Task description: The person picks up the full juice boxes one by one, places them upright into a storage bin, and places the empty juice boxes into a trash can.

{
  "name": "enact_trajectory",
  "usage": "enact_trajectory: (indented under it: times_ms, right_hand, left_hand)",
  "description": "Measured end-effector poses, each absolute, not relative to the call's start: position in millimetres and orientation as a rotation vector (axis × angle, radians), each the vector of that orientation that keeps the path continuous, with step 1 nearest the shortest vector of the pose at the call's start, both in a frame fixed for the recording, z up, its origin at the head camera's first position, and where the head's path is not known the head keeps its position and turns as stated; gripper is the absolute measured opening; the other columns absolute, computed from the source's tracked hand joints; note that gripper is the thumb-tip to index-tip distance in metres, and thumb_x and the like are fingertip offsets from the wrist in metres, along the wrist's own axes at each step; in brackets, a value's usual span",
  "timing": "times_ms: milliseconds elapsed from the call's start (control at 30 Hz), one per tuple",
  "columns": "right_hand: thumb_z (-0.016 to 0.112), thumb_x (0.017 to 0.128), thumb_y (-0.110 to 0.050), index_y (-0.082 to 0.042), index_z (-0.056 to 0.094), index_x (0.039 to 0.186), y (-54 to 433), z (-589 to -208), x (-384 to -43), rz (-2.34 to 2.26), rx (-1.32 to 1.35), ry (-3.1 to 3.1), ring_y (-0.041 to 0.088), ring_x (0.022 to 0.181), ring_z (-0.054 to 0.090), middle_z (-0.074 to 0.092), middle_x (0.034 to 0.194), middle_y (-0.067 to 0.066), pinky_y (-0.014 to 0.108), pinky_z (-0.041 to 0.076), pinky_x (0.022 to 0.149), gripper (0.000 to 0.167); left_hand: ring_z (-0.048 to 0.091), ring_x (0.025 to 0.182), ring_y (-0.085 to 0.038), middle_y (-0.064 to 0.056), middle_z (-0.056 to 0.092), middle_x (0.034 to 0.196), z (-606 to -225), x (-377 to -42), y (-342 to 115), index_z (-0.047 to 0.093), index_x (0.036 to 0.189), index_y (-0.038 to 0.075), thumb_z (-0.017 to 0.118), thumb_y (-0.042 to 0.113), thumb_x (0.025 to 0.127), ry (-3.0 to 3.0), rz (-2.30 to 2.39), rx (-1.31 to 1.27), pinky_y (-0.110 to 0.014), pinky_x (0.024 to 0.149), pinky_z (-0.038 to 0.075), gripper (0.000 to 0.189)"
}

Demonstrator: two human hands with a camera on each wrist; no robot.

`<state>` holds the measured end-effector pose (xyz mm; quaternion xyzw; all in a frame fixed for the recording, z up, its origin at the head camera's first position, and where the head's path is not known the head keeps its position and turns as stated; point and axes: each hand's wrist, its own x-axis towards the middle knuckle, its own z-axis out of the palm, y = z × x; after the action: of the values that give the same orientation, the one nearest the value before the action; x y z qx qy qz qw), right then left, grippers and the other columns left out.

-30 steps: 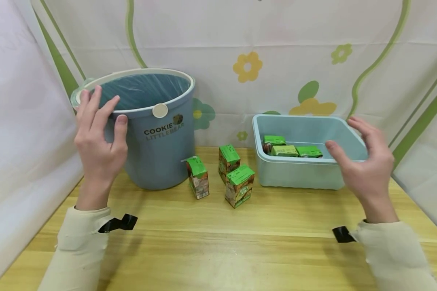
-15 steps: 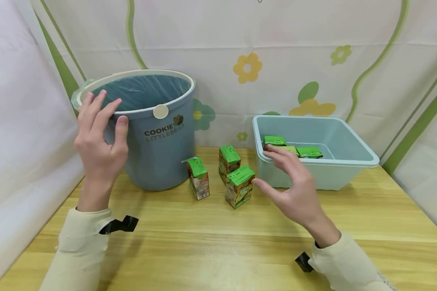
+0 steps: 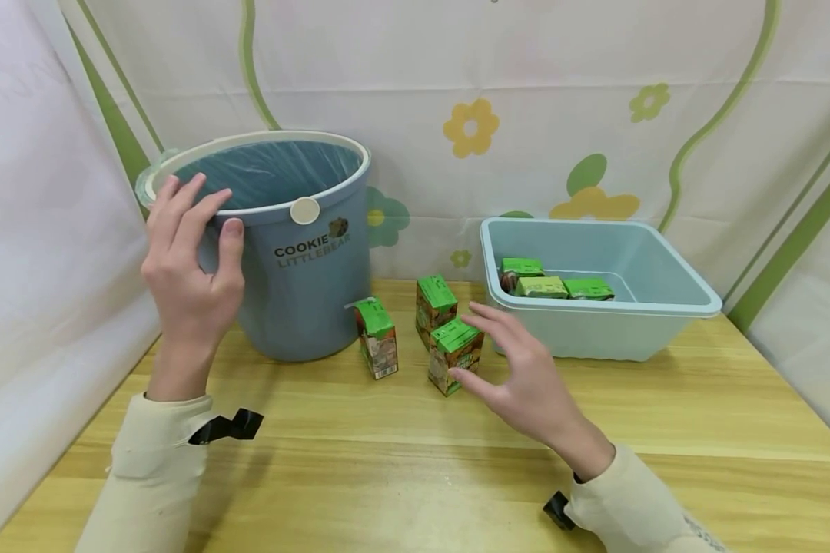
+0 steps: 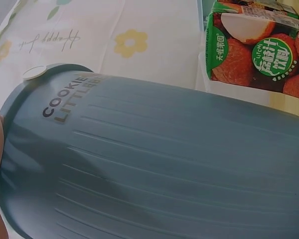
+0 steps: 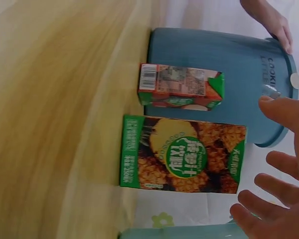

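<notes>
My left hand (image 3: 192, 276) rests at the near left rim of a blue bin (image 3: 304, 299), its fingers extended over the edge and thumb on the outside. A thin liner bag (image 3: 277, 169) covers the bin's inside. Just right of the front juice box (image 3: 446, 370), my right hand (image 3: 529, 388) reaches with spread fingers. Pineapples are printed on that box's side (image 5: 184, 154), and it stands upright. A lychee juice box (image 3: 377, 342), with a straw at its top, stands beside the bin. Behind the front one is another juice box (image 3: 432, 303).
To the right stands a light blue plastic tub (image 3: 574, 330) with several juice boxes (image 3: 541, 287) lying at its left end. A white cloth (image 3: 401, 69) printed with flowers hangs behind. Everything stands on a wooden table (image 3: 360, 476).
My right hand has moved left from over the tub's right side to the front juice box. The left hand stays at the bin's rim. The boxes have not moved.
</notes>
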<state>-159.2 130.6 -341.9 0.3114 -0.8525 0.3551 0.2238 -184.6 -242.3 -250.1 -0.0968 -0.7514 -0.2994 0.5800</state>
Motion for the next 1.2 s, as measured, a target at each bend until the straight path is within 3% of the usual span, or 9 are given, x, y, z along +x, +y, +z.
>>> enact_trajectory:
  times_ms: [200,433,600,733,867,1033,1200]
  right_hand:
    - [0.092,0.085,-0.029,-0.009,0.061,0.148,125.0,-349.9,-159.1,0.923,0.844,-2.431,0.037,0.145,0.055,0.051,0.163,0.01,0.058,0.052,0.112,0.073]
    - [0.089,0.088,-0.031,-0.008,0.067,0.138,121.0,-354.2,-159.1,0.955,0.778,-2.46,0.044,0.141,0.058,0.051,0.162,0.017,0.063,0.054,0.107,0.06]
    - [0.087,0.089,-0.028,-0.006,0.072,0.119,117.0,-354.1,-160.0,0.97,0.727,-2.4,0.043,0.14,0.059,0.063,0.147,0.02,0.064,0.053,0.107,0.04]
    - [0.087,0.09,-0.023,-0.005,0.073,0.109,113.4,-354.5,-160.9,0.943,0.716,-2.373,0.04,0.127,0.068,0.072,0.128,0.018,0.056,0.059,0.101,0.03]
    - [0.087,0.089,-0.019,-0.005,0.072,0.109,113.1,-353.4,-160.3,0.95,0.697,-2.38,0.036,0.12,0.07,0.073,0.118,0.014,0.052,0.06,0.099,0.028]
    - [0.088,0.086,-0.015,-0.002,0.072,0.108,115.2,-349.7,-159.6,0.959,0.719,-2.327,0.038,0.12,0.071,0.073,0.12,0.018,0.053,0.059,0.102,0.03]
    - [0.089,0.085,-0.015,-0.001,0.072,0.108,115.3,-345.5,-161.4,0.942,0.781,-2.206,0.039,0.119,0.072,0.075,0.122,0.02,0.052,0.062,0.096,0.031]
  left_hand:
    - [0.047,0.153,-0.019,-0.011,0.068,0.147,-249.8,-183.4,-242.6,0.076,0.129,0.007,0.062,0.033,0.102,-1.773,-0.695,-0.22,-0.039,0.132,0.03,0.04]
    - [0.047,0.153,-0.019,-0.011,0.067,0.148,-249.1,-183.4,-241.5,0.076,0.13,0.007,0.061,0.034,0.102,-1.785,-0.691,-0.217,-0.039,0.132,0.03,0.041]
    - [0.048,0.153,-0.019,-0.011,0.068,0.147,-249.6,-183.9,-241.6,0.076,0.129,0.007,0.062,0.034,0.102,-1.776,-0.698,-0.218,-0.039,0.132,0.03,0.041]
    - [0.048,0.152,-0.019,-0.011,0.069,0.146,-250.4,-183.9,-242.5,0.076,0.128,0.007,0.062,0.034,0.101,-1.772,-0.702,-0.214,-0.038,0.131,0.03,0.041]
    - [0.049,0.151,-0.019,-0.012,0.069,0.144,-251.1,-184.7,-242.6,0.077,0.127,0.006,0.063,0.033,0.101,-1.762,-0.707,-0.215,-0.038,0.131,0.031,0.04]
    - [0.05,0.151,-0.019,-0.012,0.07,0.143,-251.2,-186.0,-241.5,0.078,0.125,0.006,0.064,0.033,0.1,-1.744,-0.714,-0.215,-0.038,0.131,0.032,0.04]
    - [0.051,0.15,-0.02,-0.012,0.071,0.142,-250.4,-186.9,-240.7,0.078,0.124,0.006,0.064,0.033,0.099,-1.732,-0.72,-0.215,-0.038,0.13,0.032,0.04]
